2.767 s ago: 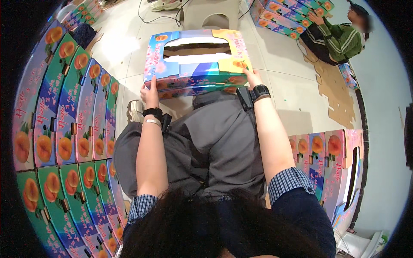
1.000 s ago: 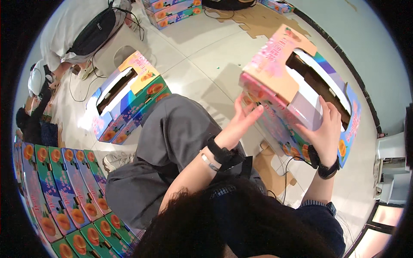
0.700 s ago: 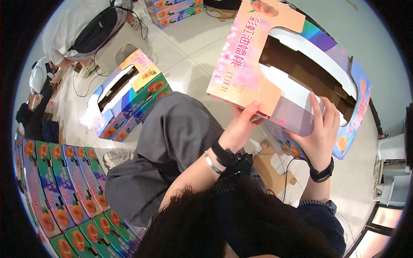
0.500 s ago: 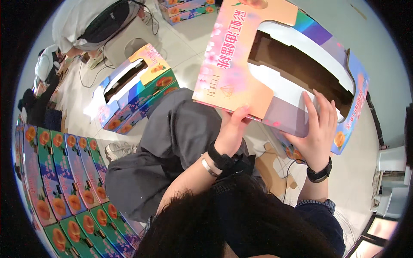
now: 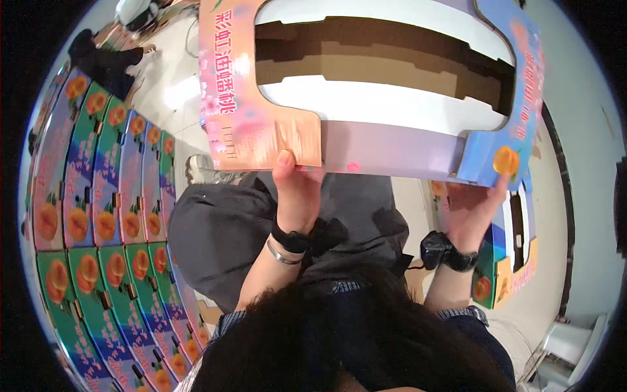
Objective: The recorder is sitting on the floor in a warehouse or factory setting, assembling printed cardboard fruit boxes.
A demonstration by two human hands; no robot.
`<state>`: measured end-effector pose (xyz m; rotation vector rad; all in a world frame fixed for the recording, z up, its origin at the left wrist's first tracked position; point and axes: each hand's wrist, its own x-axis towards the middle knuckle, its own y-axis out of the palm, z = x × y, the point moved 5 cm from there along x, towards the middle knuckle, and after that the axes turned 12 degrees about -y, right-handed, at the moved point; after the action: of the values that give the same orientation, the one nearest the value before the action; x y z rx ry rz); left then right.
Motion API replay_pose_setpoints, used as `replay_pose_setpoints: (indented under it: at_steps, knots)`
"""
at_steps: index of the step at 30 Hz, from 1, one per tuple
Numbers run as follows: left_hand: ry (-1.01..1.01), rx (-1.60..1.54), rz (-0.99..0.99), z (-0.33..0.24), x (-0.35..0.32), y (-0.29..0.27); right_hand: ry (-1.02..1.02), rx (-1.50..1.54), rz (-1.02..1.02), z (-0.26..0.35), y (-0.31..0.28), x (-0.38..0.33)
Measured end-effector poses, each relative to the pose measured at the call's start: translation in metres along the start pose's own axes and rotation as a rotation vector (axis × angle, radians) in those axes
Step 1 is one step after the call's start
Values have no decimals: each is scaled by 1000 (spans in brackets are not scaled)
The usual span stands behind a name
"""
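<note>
A large printed cardboard fruit box (image 5: 392, 149) with an open slot in its top is held up in front of me. Orange, lilac and blue panels with a peach picture cover it, and brown card shows inside the slot. My left hand (image 5: 299, 196) pinches the near orange corner, its thumb on the outside and its fingers beneath. At the near blue corner, my right hand (image 5: 475, 212) grips the box, with most of its fingers hidden behind the panel. A dark band circles each wrist.
Many colourful fruit boxes (image 5: 104, 215) are stacked in rows on the left. Another carton (image 5: 516, 242) with a slotted top stands on the floor at the right, beyond my right forearm. A white shoe (image 5: 201, 171) and dark trousers show below the held box.
The box has shifted left and turned more squarely toward me. My right hand has moved from the slot's edge down to the blue corner. The view has turned too.
</note>
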<state>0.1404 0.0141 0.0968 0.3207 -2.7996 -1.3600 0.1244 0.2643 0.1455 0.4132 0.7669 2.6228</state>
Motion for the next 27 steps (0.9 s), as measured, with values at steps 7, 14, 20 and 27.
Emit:
replay_pose_setpoints:
  at_steps: [7, 14, 20, 27]
  knots:
    - [164, -31, -184, -56, 19, -46, 82, 216, 317, -93, 89, 16]
    - [88, -29, -139, -100, 65, -116, 168, 153, 302, -181, 158, 18]
    - [94, 61, -335, -89, 108, -141, 218, -3, 226, -234, 164, 44]
    - [54, 89, -422, -66, 131, -160, 169, -206, 215, -258, 147, 61]
